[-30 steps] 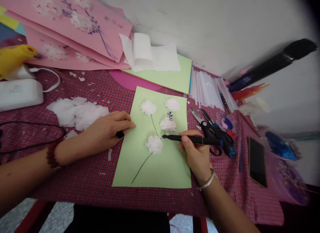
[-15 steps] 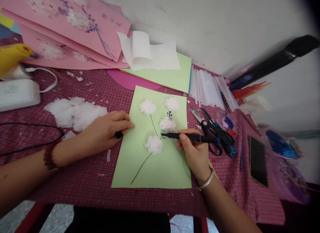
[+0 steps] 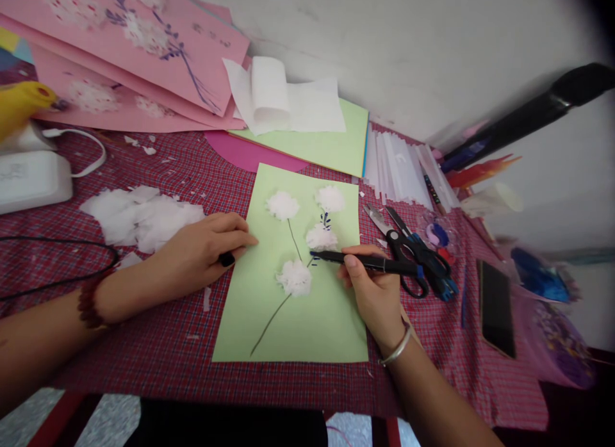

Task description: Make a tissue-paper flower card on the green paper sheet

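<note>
A light green sheet (image 3: 288, 332) lies in front of me, bearing several fluffy white paper flowers (image 3: 294, 278) and thin drawn stems. My right hand (image 3: 372, 287) grips a black marker pen (image 3: 369, 261), held nearly level. Its tip touches or hovers just over the paper beside the middle flower, by small dark blue strokes (image 3: 314, 261). My left hand (image 3: 211, 248) rests at the sheet's left edge, fingers curled and tips on the paper. A small black piece, apparently the pen cap (image 3: 226, 259), sticks out from under those fingers.
Left of the sheet lies a heap of white tissue pieces (image 3: 144, 216). Scissors (image 3: 403, 248), a cutter (image 3: 432, 261) and a phone (image 3: 496, 306) lie to the right. Pink flower cards (image 3: 202, 56) and a white paper roll (image 3: 271, 95) sit at the back.
The pen tip has shifted slightly upward toward the middle flower, and more small blue strokes show near it. My left hand stays at the sheet's edge; the view has moved a little.
</note>
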Tool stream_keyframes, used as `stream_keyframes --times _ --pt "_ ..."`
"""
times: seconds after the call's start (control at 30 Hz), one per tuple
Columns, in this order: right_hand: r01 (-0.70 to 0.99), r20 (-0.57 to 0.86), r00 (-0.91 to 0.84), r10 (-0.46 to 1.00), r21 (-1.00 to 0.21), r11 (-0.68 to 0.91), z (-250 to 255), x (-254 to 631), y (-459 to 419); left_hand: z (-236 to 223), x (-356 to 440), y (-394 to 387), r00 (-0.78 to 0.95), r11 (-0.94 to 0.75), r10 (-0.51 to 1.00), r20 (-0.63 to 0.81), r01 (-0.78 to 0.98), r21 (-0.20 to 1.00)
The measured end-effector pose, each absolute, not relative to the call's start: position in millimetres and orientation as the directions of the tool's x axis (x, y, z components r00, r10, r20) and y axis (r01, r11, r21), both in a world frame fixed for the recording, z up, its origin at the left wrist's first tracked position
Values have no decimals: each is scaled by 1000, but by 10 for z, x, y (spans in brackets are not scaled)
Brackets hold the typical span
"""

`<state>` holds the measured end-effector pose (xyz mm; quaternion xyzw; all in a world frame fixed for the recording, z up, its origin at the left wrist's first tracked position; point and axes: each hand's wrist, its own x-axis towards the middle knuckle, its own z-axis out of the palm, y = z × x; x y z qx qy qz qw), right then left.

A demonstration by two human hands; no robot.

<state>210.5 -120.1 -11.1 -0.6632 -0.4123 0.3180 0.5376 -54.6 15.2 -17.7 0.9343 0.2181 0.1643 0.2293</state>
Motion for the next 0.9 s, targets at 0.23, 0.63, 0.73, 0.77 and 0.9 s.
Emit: stream_keyframes --times 0.23,0.63,0.73,0.77,0.9 --pt "214 26 447 894 -974 -78 -137 2114 -1211 -184 -556 153 852 -803 480 208 331 496" --pt "362 118 419 900 -931 -47 -134 2102 -1226 -170 -548 152 851 -794 487 198 336 507" --pt "365 123 420 899 -930 -43 -129 2097 -1230 -174 -547 153 851 -790 490 188 342 509" --pt "362 122 421 899 -931 -43 -128 2096 -1230 -175 -545 153 852 -790 489 188 341 509" --pt "363 120 427 896 -931 -48 -125 2105 -1230 -181 -542 154 849 -792 489 198 338 508"
